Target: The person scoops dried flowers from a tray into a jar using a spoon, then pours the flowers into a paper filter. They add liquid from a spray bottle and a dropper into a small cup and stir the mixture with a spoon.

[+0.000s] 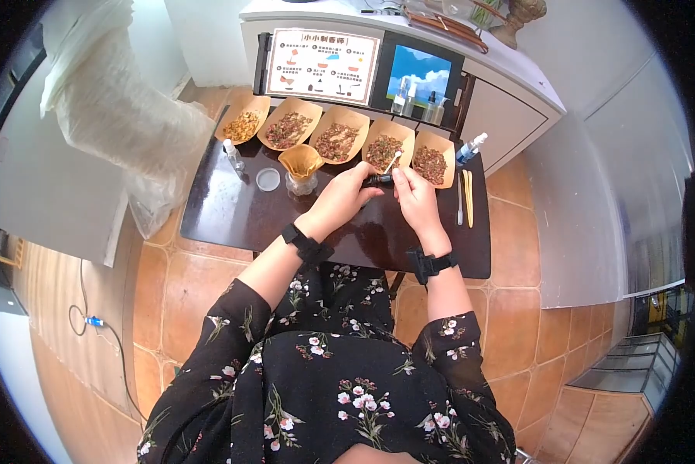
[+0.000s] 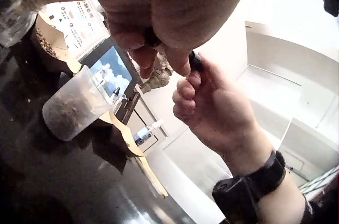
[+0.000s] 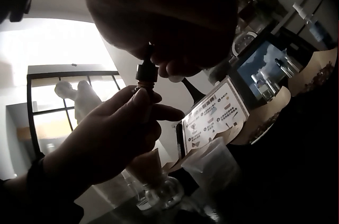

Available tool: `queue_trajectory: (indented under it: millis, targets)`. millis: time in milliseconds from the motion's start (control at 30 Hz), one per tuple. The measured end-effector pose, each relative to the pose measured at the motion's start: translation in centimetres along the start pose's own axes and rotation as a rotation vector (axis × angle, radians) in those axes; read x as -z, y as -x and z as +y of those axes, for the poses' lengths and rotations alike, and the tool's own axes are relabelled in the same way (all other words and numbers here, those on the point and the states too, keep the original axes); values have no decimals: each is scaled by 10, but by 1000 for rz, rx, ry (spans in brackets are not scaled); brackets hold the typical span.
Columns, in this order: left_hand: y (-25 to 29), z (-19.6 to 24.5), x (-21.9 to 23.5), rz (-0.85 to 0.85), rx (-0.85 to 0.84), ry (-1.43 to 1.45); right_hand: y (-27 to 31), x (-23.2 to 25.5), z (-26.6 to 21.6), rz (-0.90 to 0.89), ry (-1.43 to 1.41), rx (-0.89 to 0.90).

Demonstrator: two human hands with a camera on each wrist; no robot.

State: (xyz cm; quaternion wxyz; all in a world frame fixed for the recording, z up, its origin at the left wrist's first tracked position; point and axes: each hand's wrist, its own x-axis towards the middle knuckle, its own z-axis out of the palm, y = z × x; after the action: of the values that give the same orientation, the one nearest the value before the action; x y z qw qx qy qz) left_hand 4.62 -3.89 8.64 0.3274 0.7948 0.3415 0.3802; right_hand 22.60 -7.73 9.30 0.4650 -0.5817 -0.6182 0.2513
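Note:
Over the table's middle, both hands hold a small dark bottle [image 1: 377, 179] with a black cap. The left hand [image 1: 346, 197] pinches its lower part, thumb and fingers round it, as the right wrist view shows from the side. The right hand [image 1: 418, 203] grips the black cap [image 3: 146, 70] with its fingertips. Most of the bottle is hidden by the fingers. Near the hands stands a translucent plastic cup [image 2: 77, 105] with brown crumbs inside. Just beyond the fingers, a small white spoon [image 1: 394, 161] overlaps a tray of dried bits.
Several paper trays [image 1: 289, 124] of dried bits line the table's back. Left are a paper filter [image 1: 301, 161] on a glass jar, a round lid [image 1: 268, 179] and a spray bottle [image 1: 233, 155]. Right are a blue spray bottle [image 1: 471, 149] and thin sticks [image 1: 469, 199]. An instruction sheet [image 1: 324, 66] stands behind.

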Motion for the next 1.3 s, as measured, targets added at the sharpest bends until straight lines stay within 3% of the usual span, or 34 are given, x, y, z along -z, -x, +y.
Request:
queue_trajectory:
  millis: [367, 467, 567, 633, 833, 1000, 1133, 1300]
  targets:
    - [1, 0, 0, 16, -58, 16, 1, -4, 6, 11, -105, 13]
    - [1, 3, 5, -43, 11, -3, 0, -3, 5, 8, -98, 25]
    - [1, -6, 10, 24, -2, 7, -4, 8, 1, 51, -129, -3]
    - [3, -17, 13, 23, 131, -63, -7, 13, 4, 67, -56, 5]
    - [12, -39, 12, 77, 154, -120, -8, -8, 37, 24, 222, 59]
    - [15, -49, 7, 73, 154, -135, -8, -24, 32, -3, 359, 75]
    - [14, -47, 8, 69, 146, -166, -8, -19, 24, -28, 345, 25]
    - [12, -46, 7, 75, 118, -186, -9, -13, 21, 37, 119, -15]
